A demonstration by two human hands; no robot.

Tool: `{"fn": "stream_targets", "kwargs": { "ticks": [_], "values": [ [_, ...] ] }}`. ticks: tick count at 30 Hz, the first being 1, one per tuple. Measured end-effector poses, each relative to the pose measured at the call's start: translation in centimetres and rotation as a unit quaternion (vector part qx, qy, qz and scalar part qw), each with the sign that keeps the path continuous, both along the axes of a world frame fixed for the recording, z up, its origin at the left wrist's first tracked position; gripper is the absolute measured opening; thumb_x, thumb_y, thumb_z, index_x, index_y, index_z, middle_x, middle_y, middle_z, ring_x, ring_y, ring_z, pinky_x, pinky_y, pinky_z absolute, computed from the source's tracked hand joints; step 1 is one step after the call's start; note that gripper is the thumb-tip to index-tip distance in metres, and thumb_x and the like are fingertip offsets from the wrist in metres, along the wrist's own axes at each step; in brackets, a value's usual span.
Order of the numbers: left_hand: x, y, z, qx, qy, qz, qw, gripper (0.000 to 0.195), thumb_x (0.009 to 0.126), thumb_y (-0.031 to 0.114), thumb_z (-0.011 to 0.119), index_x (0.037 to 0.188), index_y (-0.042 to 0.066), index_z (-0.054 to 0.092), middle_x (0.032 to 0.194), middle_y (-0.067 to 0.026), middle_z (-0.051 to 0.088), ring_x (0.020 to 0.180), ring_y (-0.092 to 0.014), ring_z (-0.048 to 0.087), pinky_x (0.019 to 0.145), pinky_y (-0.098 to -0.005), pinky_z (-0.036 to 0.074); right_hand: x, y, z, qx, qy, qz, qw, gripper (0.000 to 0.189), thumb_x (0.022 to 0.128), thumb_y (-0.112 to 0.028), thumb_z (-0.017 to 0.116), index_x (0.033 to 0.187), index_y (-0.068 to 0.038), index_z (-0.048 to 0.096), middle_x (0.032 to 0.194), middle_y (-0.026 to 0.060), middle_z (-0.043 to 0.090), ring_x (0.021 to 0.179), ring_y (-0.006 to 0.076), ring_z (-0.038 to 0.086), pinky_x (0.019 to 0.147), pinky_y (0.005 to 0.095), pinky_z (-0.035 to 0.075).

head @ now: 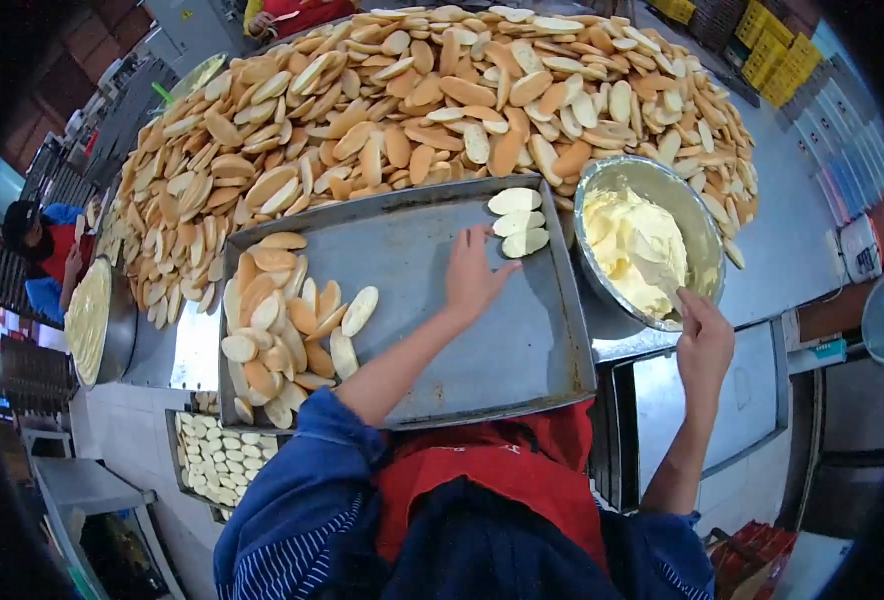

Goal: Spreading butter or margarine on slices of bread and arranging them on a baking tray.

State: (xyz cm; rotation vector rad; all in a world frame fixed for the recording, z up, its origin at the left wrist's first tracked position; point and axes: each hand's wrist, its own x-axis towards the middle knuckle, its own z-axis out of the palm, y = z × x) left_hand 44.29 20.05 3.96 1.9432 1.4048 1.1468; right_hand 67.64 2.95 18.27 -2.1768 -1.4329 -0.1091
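Observation:
My left hand [476,276] is over a shallow metal tray [442,337], thumb and fingers apart, holding nothing. Its fingertips are close beside a column of three oval bread slices [518,223] with pale cream-coloured tops, in the tray's far right corner. In my right hand [704,337] is the end of a flat spatula [656,270], whose blade rests in pale yellow cream [629,232]. That cream fills part of a round metal bowl [704,259] to the right of the tray. Loose slices [284,337], some crust up and some crumb up, are heaped at the tray's left end.
A large mound of bread slices [442,97] covers the table behind the tray. Another cream bowl [119,330] stands at the left edge, near a person in red and blue [52,247]. Below left is a tray of slices [221,457]. Yellow crates [779,56] stand far right.

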Motion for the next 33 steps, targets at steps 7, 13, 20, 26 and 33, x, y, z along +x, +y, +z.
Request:
{"fn": "stream_targets", "kwargs": {
  "ticks": [7, 13, 20, 26, 33],
  "values": [
    [-14.4, -0.7, 1.8, 0.006, 0.362, 0.009, 0.932, 0.042, 0.075, 0.024, 0.072, 0.108, 0.004, 0.054, 0.105, -0.0159, 0.057, 0.102, -0.035, 0.053, 0.085, -0.0444, 0.044, 2.8, 5.3, -0.8, -0.100, -0.072, 0.078, 0.989, 0.027, 0.076, -0.003, 0.056, 0.095, -0.011, 0.073, 0.084, 0.0145, 0.066, 0.079, 0.0344, 0.062, 0.069, 0.0440, 0.048],
    [-19.6, -2.3, 2.0, -0.099, 0.473, 0.021, 0.875, 0.026, 0.075, 0.023, 0.070, 0.095, 0.010, 0.060, 0.100, -0.0088, 0.060, 0.100, -0.029, 0.056, 0.079, -0.0438, 0.046, 2.7, 7.6, -1.6, -0.183, 0.024, 0.145, 0.972, 0.018, 0.078, -0.008, 0.063, 0.093, -0.009, 0.074, 0.088, 0.0143, 0.069, 0.077, 0.0324, 0.064, 0.075, 0.0396, 0.049],
    [-18.3, -1.5, 2.7, -0.107, 0.243, -0.017, 0.964, 0.022, 0.084, 0.014, 0.061, 0.103, 0.007, 0.053, 0.104, -0.0131, 0.060, 0.097, -0.036, 0.057, 0.078, -0.0460, 0.044, 5.8, 5.9, 0.9, -0.235, 0.319, 0.092, 0.914, 0.023, 0.084, -0.005, 0.058, 0.104, -0.001, 0.071, 0.072, 0.0062, 0.068, 0.047, 0.0086, 0.049, 0.044, 0.0258, 0.042],
    [-15.0, -2.4, 3.2, -0.108, 0.047, -0.049, 0.992, 0.024, 0.096, 0.019, 0.045, 0.115, 0.004, 0.049, 0.098, -0.0139, 0.058, 0.081, -0.029, 0.059, 0.071, -0.0380, 0.045, 7.9, 4.5, 0.4, -0.189, 0.346, 0.044, 0.918, 0.024, 0.083, -0.005, 0.058, 0.103, -0.005, 0.072, 0.078, 0.0091, 0.071, 0.050, 0.0151, 0.057, 0.049, 0.0288, 0.046],
    [-13.8, -4.3, 4.6, -0.426, -0.384, -0.141, 0.807, 0.039, 0.101, 0.031, 0.029, 0.125, 0.006, 0.048, 0.104, -0.0058, 0.057, 0.081, -0.013, 0.051, 0.071, -0.0256, 0.043, 5.2, 3.6, -0.1, -0.198, -0.010, 0.113, 0.974, 0.022, 0.076, -0.008, 0.062, 0.095, -0.011, 0.074, 0.086, 0.0150, 0.068, 0.078, 0.0335, 0.064, 0.071, 0.0384, 0.050]
  ]
}}
